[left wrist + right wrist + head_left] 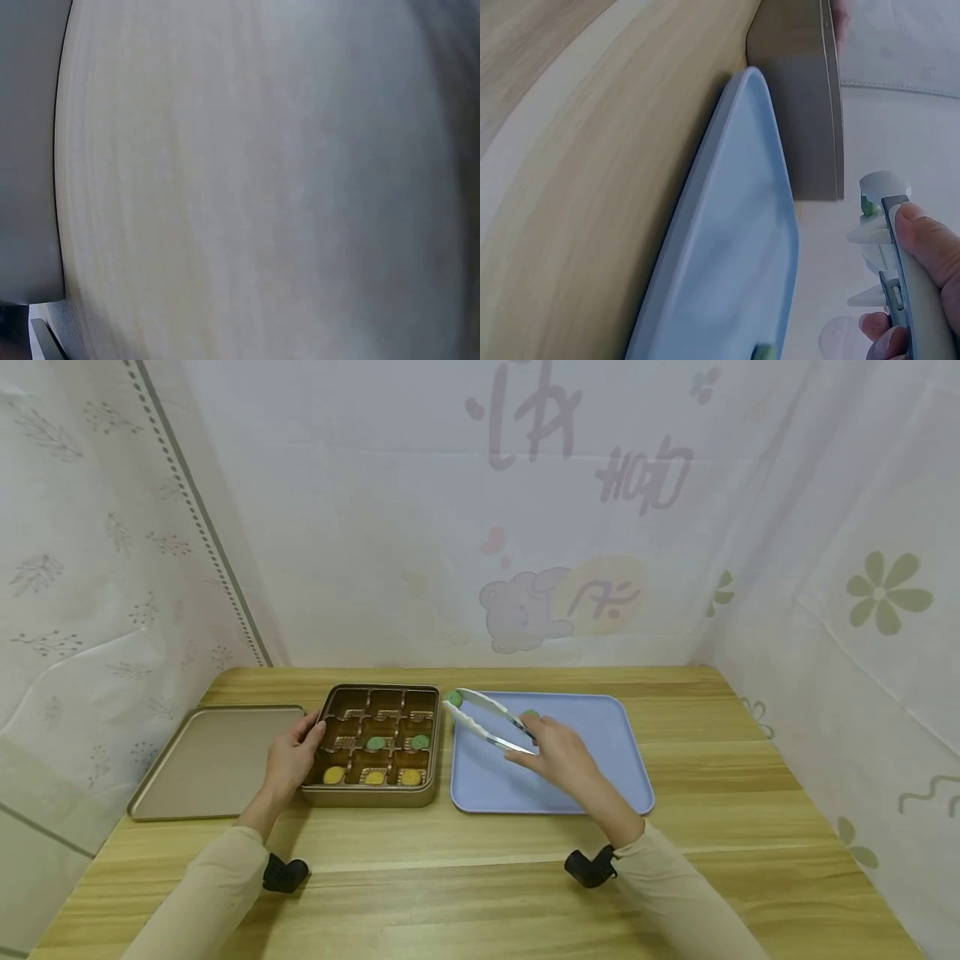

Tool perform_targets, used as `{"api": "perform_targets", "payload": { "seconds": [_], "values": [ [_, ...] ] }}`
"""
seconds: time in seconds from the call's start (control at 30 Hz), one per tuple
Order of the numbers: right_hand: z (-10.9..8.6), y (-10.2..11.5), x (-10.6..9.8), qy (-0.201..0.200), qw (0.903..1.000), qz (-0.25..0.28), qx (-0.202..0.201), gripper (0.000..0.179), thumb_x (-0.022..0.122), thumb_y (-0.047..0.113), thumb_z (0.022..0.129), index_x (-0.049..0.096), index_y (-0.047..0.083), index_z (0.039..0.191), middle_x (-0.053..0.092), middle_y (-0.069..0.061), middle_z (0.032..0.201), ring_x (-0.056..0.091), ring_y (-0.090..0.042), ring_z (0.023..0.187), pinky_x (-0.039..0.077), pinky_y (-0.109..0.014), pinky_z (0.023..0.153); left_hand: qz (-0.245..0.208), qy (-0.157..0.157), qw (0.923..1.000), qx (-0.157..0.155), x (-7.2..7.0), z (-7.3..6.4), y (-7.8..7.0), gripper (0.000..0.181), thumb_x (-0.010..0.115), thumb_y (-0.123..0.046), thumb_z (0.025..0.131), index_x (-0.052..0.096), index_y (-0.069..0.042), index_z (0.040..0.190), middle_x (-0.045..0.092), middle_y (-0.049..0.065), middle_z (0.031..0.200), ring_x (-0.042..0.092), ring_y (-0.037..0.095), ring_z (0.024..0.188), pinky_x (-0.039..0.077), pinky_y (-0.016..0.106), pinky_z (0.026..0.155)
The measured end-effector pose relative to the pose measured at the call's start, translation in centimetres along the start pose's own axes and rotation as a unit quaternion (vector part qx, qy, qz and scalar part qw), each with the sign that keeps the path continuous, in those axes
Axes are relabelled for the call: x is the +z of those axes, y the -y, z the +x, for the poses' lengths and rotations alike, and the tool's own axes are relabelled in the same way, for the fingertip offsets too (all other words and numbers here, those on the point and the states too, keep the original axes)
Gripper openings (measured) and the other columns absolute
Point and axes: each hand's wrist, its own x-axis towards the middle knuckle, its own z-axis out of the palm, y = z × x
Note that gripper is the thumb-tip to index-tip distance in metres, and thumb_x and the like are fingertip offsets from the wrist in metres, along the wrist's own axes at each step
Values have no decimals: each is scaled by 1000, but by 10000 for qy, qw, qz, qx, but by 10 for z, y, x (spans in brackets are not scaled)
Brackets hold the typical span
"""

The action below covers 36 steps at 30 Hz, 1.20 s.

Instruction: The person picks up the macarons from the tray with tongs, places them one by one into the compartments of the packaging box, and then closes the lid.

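Note:
My left hand (291,756) grips the left wall of a bronze square tin (367,797) with a divided insert, thumb at its rim. Three yellow cookies (374,777) lie in the near row of compartments; two green cookies (376,743) sit in the middle and right ones of the middle row. With my right hand (562,758) I hold white-tipped tongs (480,729). Pinched between their tips is a green cookie (454,698), just right of the tin's far right corner. The right wrist view shows the tongs (922,304) and part of that cookie (868,206).
A blue tray (600,768) lies right of the tin, with a green cookie (531,714) on it, partly hidden by my right hand. To the left lies a flat bronze lid (217,764). Patterned cloth (375,527) hangs behind the wooden table (450,877) and at its sides.

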Motion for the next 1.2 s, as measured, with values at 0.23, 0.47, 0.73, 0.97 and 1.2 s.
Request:
{"api": "perform_targets", "payload": {
  "seconds": [0.23, 0.47, 0.73, 0.97, 1.2],
  "values": [
    [14, 13, 11, 168, 9998, -56, -5, 51, 77, 38, 77, 63, 4, 113, 53, -3, 74, 43, -14, 61, 35, -25, 50, 12, -4, 10000, -7, 0, -1, 0, 54, 38, -36, 102, 36, -4, 145, 46, 25, 138, 42, 39, 127, 36, 50, 103],
    [25, 21, 16, 279, 9996, -27, 6, 48, 76, 38, 78, 63, 4, 109, 53, -3, 70, 42, -16, 61, 33, -26, 50, 57, 5, 10000, -23, -1, -1, 0, 54, 38, -37, 101, 37, -3, 144, 44, 25, 140, 39, 40, 130, 34, 53, 105],
    [31, 23, 20, 352, 9992, -208, -19, 47, 76, 39, 78, 63, 5, 108, 55, -3, 72, 44, -16, 60, 34, -26, 52, 52, -52, 10000, 13, 0, 0, -2, 52, 39, -35, 101, 38, -3, 143, 46, 25, 138, 41, 39, 128, 34, 51, 104],
    [36, 26, 20, 473, 9986, -196, 96, 46, 74, 41, 80, 63, 6, 108, 58, -4, 79, 48, -16, 63, 39, -29, 54, 8, 19, 10000, 56, 0, -1, -1, 53, 38, -36, 102, 37, -4, 144, 46, 25, 138, 41, 39, 128, 35, 52, 103],
    [37, 27, 21, 459, 9985, -299, 51, 49, 73, 44, 79, 63, 5, 109, 59, -4, 79, 49, -15, 64, 41, -29, 55, 4, 27, 10000, 18, -1, -1, -3, 54, 39, -36, 102, 36, -4, 145, 43, 24, 140, 39, 39, 130, 34, 52, 105]
  ]
}}
